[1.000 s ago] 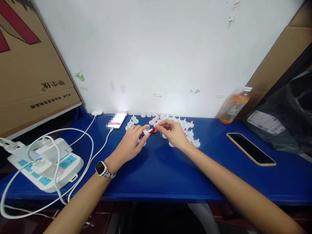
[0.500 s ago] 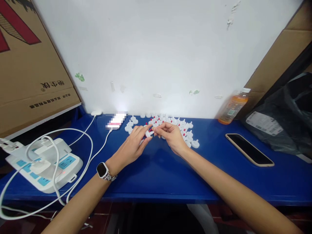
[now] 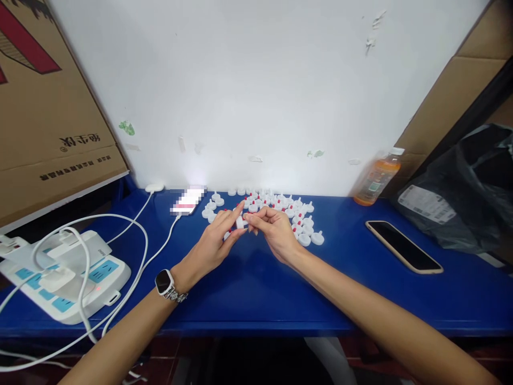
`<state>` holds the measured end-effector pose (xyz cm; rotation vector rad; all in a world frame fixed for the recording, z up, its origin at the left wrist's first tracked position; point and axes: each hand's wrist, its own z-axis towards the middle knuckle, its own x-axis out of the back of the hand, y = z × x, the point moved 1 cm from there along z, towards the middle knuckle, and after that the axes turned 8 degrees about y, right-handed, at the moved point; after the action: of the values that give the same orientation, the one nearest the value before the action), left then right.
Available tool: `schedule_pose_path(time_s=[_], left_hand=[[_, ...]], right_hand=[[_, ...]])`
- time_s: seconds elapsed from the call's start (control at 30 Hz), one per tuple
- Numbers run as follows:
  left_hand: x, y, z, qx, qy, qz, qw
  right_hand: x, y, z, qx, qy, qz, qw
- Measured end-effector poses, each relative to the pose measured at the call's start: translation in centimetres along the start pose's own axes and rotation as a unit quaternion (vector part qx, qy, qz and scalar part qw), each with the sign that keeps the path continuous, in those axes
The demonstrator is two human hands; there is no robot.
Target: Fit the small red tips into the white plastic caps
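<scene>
White plastic piece (image 3: 240, 223) pinched between both hands, just above the blue table (image 3: 256, 289), in front of the spread of white caps (image 3: 298, 222) with red tips near the wall. Left hand (image 3: 212, 243), watch (image 3: 165, 282) on the wrist, closed around the piece with thumb and forefinger; right hand (image 3: 272, 230) meeting it from the other side, fingertips closed on the same piece or on something tiny pressed against it. Too small to tell which, or whether a red bit is already seated.

Probably mid-assembly: fitting a small part into the cap. Likely next: a firm, straight push between fingertips, keeping the two halves lined up, then a free spot among the finished caps.

Elsewhere: phone (image 3: 404, 247) lying face up on the right, orange bottle (image 3: 375, 178) against the wall, black bag (image 3: 460, 198) at the far right. On the left, power strip (image 3: 66, 272) with white cables (image 3: 132, 240) looping toward a second, lit phone (image 3: 188, 201). Cardboard box (image 3: 52, 107) leaning at upper left.
</scene>
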<state>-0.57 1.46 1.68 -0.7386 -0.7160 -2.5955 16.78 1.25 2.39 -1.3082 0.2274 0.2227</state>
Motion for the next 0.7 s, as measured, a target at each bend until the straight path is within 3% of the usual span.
schedule_pose_path(time_s=[0.17,0.33,0.5,0.63,0.7], left_hand=[[-0.1,-0.6,0.2,0.035,-0.009,-0.011,0.999],[0.7,-1.6,0.2,0.093,0.005,0.060,0.994],[1.3,-1.4,0.3,0.097,-0.065,0.104,0.988],[1.5,-1.4,0.2,0.092,-0.092,0.096,0.987],[1.7,-1.7,0.2,0.098,-0.095,0.096,0.986]], right_hand=[[0.9,-0.8,1.5,0.038,-0.027,-0.084,0.995],[2.2,-0.8,7.2,0.126,-0.008,-0.244,0.961],[0.5,0.6,13.4,0.160,-0.029,-0.446,0.880],[-1.7,2.6,15.5,0.167,-0.086,-0.605,0.774],[-2.2,3.4,16.0,0.162,-0.113,-0.639,0.743]])
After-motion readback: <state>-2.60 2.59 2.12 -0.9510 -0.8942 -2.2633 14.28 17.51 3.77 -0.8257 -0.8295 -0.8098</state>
